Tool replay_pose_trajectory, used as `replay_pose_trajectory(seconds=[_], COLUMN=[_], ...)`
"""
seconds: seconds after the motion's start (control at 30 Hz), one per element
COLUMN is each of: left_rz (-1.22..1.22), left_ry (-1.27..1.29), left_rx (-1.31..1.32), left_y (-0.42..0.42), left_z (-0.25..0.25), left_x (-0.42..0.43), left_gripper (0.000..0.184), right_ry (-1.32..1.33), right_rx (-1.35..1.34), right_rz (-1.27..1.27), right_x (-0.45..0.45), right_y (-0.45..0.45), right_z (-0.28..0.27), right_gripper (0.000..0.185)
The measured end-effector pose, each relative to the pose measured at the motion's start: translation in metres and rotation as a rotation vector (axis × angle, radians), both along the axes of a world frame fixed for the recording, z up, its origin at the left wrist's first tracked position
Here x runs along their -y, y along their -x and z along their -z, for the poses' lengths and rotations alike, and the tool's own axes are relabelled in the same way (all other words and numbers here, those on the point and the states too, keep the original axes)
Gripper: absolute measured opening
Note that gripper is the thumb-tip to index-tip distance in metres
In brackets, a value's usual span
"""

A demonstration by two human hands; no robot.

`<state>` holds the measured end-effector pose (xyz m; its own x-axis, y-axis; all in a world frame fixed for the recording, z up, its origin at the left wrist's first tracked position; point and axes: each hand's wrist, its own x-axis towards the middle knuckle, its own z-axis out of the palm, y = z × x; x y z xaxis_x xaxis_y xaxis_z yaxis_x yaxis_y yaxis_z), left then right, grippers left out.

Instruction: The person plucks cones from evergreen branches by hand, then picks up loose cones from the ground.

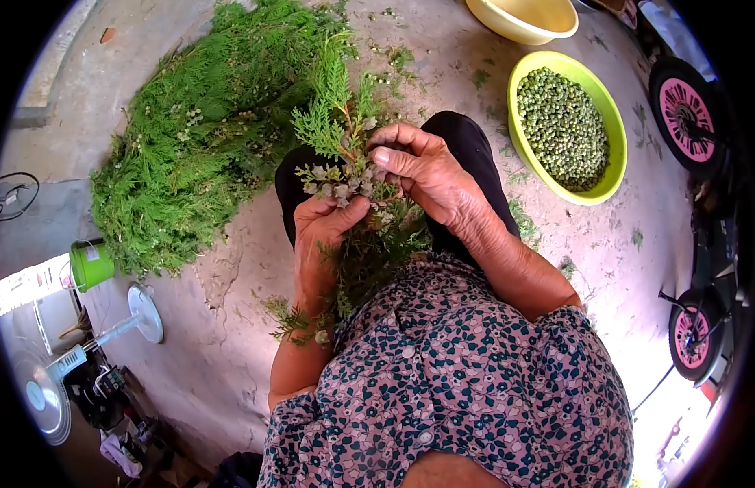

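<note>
A leafy cypress branch (330, 130) with a cluster of grey-green cones (338, 180) is held up over my lap. My left hand (327, 224) is closed on it from below, thumb and fingers pinching the stem among the cones. From the other side, my right hand (430, 167) is closed too, thumb against fingers right beside the cones. Whatever lies between those fingertips is hidden. More cypress sprigs (385, 240) lie across my lap, beneath my hands and along my left forearm.
A large heap of cypress branches (190, 138) covers the floor at left. On the right stands a yellow-green basin (590, 198) holding many small green cones (563, 126), with a pale yellow basin (520, 32) behind. A green bucket (91, 265), a fan (44, 394) and pink wheels (688, 120) flank me.
</note>
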<state>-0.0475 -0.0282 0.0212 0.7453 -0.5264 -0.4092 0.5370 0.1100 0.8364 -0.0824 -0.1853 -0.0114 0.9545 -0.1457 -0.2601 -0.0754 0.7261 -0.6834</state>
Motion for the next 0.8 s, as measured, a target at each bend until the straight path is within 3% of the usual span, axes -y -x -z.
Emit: replay_pose_trajectory(seconds=[0.3, 0.6, 0.7, 0.8], left_rz=[-0.004, 0.011, -0.030, -0.117], left_ry=[-0.088, -0.019, -0.037, -0.071], left_rx=[-0.065, -0.049, -0.048, -0.089], left_y=[-0.001, 0.006, 0.007, 0.007], left_z=[0.000, -0.012, 0.003, 0.001], left_x=[-0.001, 0.007, -0.003, -0.003], left_gripper=[0.016, 0.015, 0.013, 0.011], right_ry=[0.239, -0.021, 0.291, -0.018], right_rx=[0.098, -0.046, -0.182, 0.049], right_rz=[0.112, 0.148, 0.354, 0.292], right_x=[-0.007, -0.003, 0.022, 0.039], right_y=[0.001, 0.004, 0.002, 0.004], right_z=[-0.006, -0.002, 0.002, 0.005], right_gripper=[0.020, 0.015, 0.014, 0.015])
